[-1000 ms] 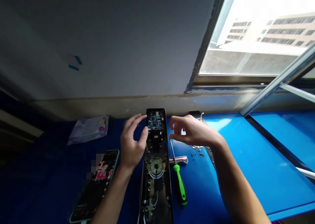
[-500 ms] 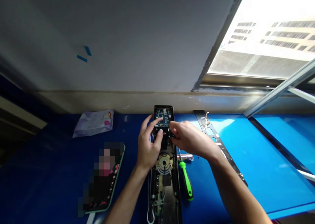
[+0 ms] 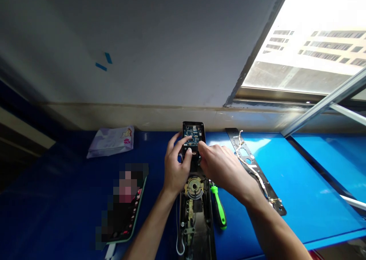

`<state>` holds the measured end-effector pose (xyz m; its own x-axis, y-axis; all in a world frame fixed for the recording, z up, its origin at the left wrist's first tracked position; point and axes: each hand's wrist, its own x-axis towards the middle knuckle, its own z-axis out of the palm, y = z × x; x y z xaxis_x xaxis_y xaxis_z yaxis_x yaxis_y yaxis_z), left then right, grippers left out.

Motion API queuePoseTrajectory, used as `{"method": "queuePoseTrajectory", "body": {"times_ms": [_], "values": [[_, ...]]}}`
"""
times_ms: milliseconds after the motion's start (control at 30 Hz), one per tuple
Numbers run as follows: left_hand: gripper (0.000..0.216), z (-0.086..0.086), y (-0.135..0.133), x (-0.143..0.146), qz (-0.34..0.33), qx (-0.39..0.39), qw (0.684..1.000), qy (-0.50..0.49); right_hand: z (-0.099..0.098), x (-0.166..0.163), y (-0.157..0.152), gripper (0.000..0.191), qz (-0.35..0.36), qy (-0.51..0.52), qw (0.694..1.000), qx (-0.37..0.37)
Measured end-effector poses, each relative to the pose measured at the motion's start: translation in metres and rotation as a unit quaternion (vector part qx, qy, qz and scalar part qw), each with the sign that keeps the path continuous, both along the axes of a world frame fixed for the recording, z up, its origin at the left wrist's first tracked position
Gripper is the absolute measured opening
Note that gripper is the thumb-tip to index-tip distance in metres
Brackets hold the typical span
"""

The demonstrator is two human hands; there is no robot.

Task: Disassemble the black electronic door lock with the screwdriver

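Note:
A long black electronic door lock (image 3: 198, 218), its inside exposed, lies lengthwise in front of me. A blue circuit board (image 3: 195, 133) sits at its far end, and a round metal hub (image 3: 195, 187) lies nearer. My left hand (image 3: 177, 168) rests over the left edge with fingers apart, its index fingertip at the board and its thumb just below. My right hand (image 3: 219, 159) is closed at the right edge beside the board's lower corner; whatever its fingertips pinch is hidden. Just right of the lock lies a green-and-black screwdriver (image 3: 219, 208).
A perforated black plate (image 3: 259, 176) with a pale cable lies to the right. On the left are a phone (image 3: 127, 210), partly blurred, and a lilac packet (image 3: 111, 142) on the blue table (image 3: 68, 199). A metal frame bar (image 3: 311, 113) slants across the window side.
The view has shifted slightly, so most things sit a little differently. My right hand stays closed at the lock's right edge, its wrist turned somewhat. My left hand keeps its place.

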<state>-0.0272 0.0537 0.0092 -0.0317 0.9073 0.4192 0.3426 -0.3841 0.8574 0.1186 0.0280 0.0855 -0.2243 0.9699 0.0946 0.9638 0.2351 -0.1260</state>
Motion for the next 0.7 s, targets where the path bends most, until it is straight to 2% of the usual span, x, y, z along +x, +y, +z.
{"method": "queuePoseTrajectory", "body": {"times_ms": [167,333,567,700], "values": [[0.035,-0.001,0.001,0.003,-0.022,-0.017,0.998,-0.049,-0.032,-0.01,-0.007,0.02,-0.055,0.042,0.995,0.078],[0.037,-0.005,0.002,0.004,-0.002,-0.006,0.999,-0.038,-0.06,-0.011,-0.01,0.026,-0.038,0.102,0.983,0.151],[0.037,-0.006,0.001,0.003,0.008,0.004,1.0,-0.017,-0.073,-0.005,-0.011,0.024,0.007,0.185,0.956,0.228],[0.037,-0.002,-0.001,0.002,-0.001,-0.012,0.999,-0.033,-0.072,-0.002,-0.018,0.028,-0.001,0.239,0.932,0.272]]}}
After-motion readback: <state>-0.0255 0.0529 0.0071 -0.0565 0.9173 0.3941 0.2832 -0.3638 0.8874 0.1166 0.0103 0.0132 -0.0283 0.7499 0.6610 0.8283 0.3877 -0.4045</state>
